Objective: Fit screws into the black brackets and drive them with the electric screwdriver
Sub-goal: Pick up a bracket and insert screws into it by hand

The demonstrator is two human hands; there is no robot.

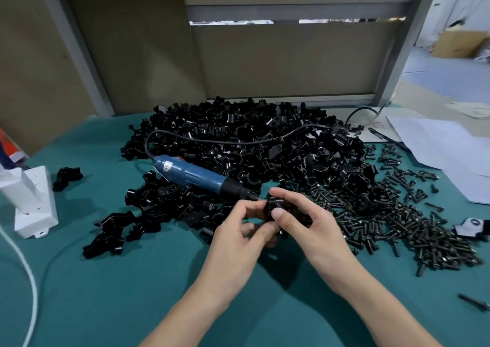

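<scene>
At the far left we see a white box [34, 203] on the desk [106, 293], partly cut off by the frame edge, and we cannot make out what it contains. Behind the centre spreads a pile [238, 134] of black brackets, with the blue screwdriver [196, 174] lying across its near side, tip aimed at our hands and its cord [212, 140] looping back over the heap. Our left hand [238, 238] comes in from below, fingers curled, thumb and forefinger pinching one bracket [275, 206] just above the desk. Our right hand [305, 224] meets it from the other side, thumb pressed on the same bracket and fingers wrapped behind it. Most of the bracket is hidden by the fingers, so we cannot tell whether a screw sits in it. To the right, loose screws [397, 222] lie scattered on the cloth, and white paper [437, 142] runs out of view.
</scene>
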